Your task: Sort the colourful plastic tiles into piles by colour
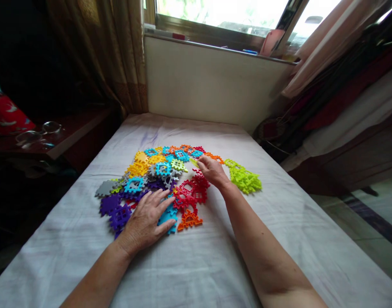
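Plastic interlocking building pieces in many colours lie heaped on the pale sheet. My left hand [150, 216] rests palm down with fingers spread over purple pieces [120, 217] and blue pieces [169, 218]. Beyond the red pieces [192, 189], my right hand [212, 169] pinches a lime-green interlocking piece [193, 162], mostly hidden by the fingers. A separate lime-green pile [246, 179] lies to the right of this hand. Yellow pieces [140, 167] and a grey piece [105, 188] sit on the heap's left side. An orange piece [190, 220] lies at the near edge.
The bed sheet [211, 265] spreads under everything. At left, eyeglasses [38, 133] and a red patterned item [8, 115] stand on a dark wooden table [70, 134]. A curtain [119, 55] hangs behind it. Clothes [343, 102] hang at right, and a window [221, 17] is ahead.
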The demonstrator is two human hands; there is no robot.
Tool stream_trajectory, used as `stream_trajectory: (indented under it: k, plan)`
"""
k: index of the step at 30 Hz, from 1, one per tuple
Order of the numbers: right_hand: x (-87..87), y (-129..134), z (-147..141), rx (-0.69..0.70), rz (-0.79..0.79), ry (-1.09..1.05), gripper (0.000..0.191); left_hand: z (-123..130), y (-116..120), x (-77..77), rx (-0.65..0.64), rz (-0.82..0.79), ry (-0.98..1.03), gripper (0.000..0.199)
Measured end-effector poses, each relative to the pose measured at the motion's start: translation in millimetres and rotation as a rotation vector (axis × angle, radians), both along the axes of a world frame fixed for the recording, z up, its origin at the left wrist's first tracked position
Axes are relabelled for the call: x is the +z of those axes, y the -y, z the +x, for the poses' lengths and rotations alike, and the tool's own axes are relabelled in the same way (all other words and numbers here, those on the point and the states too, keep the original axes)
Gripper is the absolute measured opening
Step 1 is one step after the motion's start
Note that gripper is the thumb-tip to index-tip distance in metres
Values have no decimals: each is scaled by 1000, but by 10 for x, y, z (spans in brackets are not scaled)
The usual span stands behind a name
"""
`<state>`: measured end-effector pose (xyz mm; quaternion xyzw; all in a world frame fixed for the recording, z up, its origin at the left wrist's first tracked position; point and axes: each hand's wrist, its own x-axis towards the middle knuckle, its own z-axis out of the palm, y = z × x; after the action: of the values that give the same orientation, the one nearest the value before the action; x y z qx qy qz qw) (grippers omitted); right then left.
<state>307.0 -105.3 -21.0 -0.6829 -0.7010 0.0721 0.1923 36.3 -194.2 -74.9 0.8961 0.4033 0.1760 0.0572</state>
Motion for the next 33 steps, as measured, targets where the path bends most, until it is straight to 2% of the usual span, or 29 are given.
stream_trajectory:
  k: [4, 6, 10, 13, 16, 21, 23, 27, 30, 33]
  plan:
    - [78, 143, 364, -275, 57, 66, 31, -7, -9, -14, -3, 7, 4, 53]
    - [86, 182, 599, -369, 80, 112, 29, -10, -11, -25, -4, 13, 5, 53]
    - [30, 221, 1015, -451, 54, 121, 22, -13, -15, -45, 5, 35, 8, 53]
    - [-23, 225, 1081, -436, 47, 108, 23, -14, -17, -50, 2, 39, 6, 53]
    - [-47, 194, 823, -302, 53, 111, 28, -14, -22, -48, 2, 38, -5, 53]
    - [-79, 41, 31, 33, 65, 105, 25, -15, -23, -39, -3, 50, -7, 53]
    - [-96, -41, -223, 118, 76, 114, 28, -14, -18, -36, -1, 56, -7, 53]
    - [-121, -207, -480, 170, 7, 123, 39, -12, -8, -37, 4, 60, -9, 54]
    - [-144, -294, -525, 160, -90, 103, 42, -12, -5, -38, 1, 56, -3, 54]
    - [-175, -307, -533, 138, -86, 84, 41, -9, -5, -34, -3, 55, 8, 53]
